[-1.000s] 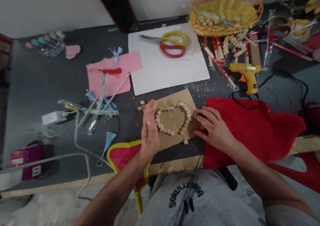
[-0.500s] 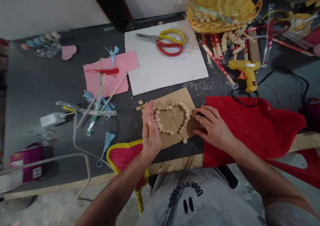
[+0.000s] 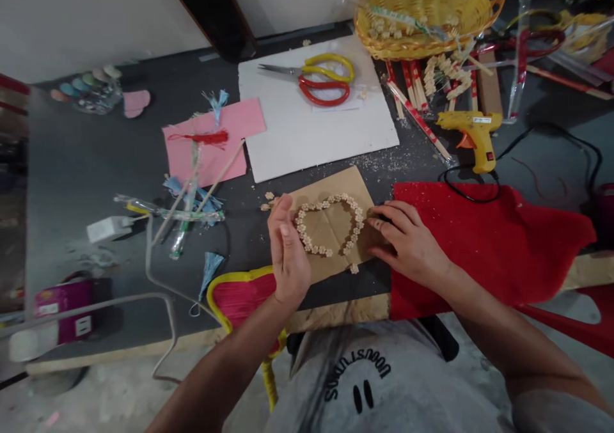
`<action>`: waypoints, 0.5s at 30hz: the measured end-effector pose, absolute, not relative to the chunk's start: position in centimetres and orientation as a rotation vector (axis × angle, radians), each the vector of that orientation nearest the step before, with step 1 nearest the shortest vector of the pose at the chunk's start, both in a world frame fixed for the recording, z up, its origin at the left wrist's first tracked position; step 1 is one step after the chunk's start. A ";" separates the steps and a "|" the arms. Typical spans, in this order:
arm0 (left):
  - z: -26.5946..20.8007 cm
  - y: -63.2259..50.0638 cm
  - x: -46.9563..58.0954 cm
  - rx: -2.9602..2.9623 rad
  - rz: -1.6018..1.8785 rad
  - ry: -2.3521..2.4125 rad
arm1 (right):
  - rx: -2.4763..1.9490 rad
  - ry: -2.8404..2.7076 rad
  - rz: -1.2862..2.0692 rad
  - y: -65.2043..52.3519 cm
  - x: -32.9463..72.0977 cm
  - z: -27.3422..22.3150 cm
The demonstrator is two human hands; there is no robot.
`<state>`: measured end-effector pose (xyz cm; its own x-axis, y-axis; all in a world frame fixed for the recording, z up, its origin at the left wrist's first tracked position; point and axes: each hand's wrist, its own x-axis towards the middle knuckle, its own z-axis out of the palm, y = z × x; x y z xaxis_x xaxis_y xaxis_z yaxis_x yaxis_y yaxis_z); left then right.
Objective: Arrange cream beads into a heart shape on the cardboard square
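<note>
My left grip [image 3: 288,254] is released, held edge-on with fingers straight and pressed against the 9 o'clock side of the bead heart [image 3: 329,225]. My right grip [image 3: 407,244] is also released, palm down, its fingertips [image 3: 377,219] touching the heart's 3 o'clock edge. The heart is an outline of small pale beads lying on brown paper [image 3: 336,190], near the counter's [image 3: 71,164] front edge, right before me. A loose bead [image 3: 355,268] sits just at 6 o'clock of the heart, a few more [image 3: 267,201] at 10 o'clock. Red cloth [image 3: 494,241] lies under my right wrist, spreading to 3 o'clock. At 12 o'clock is a white sheet [image 3: 316,126] bearing scissors [image 3: 319,81]. A pink sheet [image 3: 213,139] lies at 10 o'clock, a glue gun [image 3: 472,129] at 2 o'clock, and a yellow basket [image 3: 429,11] beyond it at 1 o'clock.
</note>
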<state>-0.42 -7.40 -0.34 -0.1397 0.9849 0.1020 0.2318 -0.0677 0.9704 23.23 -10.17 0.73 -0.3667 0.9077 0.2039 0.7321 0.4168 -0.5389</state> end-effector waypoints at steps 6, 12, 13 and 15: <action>-0.2 -7.4 0.3 1.336 1.321 1.467 | -1.418 -2.195 0.529 -10.3 23.2 0.7; -0.4 -7.4 0.5 1.357 1.323 1.468 | -1.421 -2.214 0.530 -10.3 23.2 0.7; -0.3 -7.5 0.6 1.356 1.328 1.465 | -1.420 -2.208 0.544 -10.2 23.2 0.7; -0.3 -7.5 0.7 1.363 1.333 1.471 | -1.422 -2.198 0.569 -10.2 23.2 0.7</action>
<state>0.67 -7.46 -0.28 -0.1842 0.9733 0.1370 0.2321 -0.0923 0.9683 23.24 -10.23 0.73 -0.3608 0.9201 0.1527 0.7304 0.3806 -0.5671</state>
